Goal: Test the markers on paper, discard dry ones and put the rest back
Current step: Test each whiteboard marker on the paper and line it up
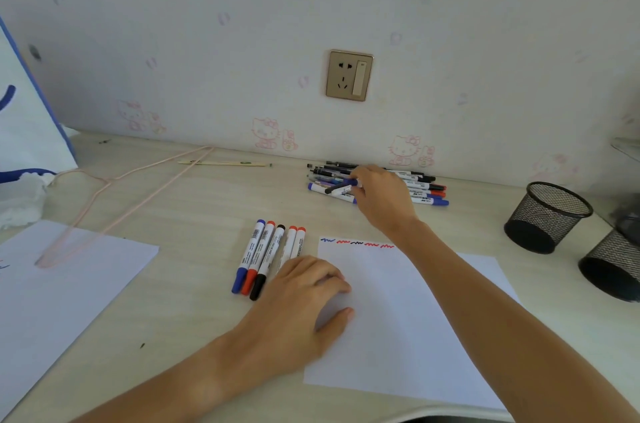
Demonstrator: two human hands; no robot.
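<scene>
We see our right hand (375, 195) pinching a blue-capped marker (341, 186) over the pile of pens and markers (420, 188) by the wall. Our left hand (301, 298) rests relaxed on the test paper's (408, 318) edge, beside five laid-out markers (268, 254); two mesh pen cups (547, 216) stand at right.

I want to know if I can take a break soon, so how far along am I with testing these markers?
Five squiggles top the paper, matching the five markers lined up beside it, so those look tested. Your right hand is picking one from the pile by the wall; your left hand holds the paper. Most of the pile remains, and both mesh cups look empty.
</scene>
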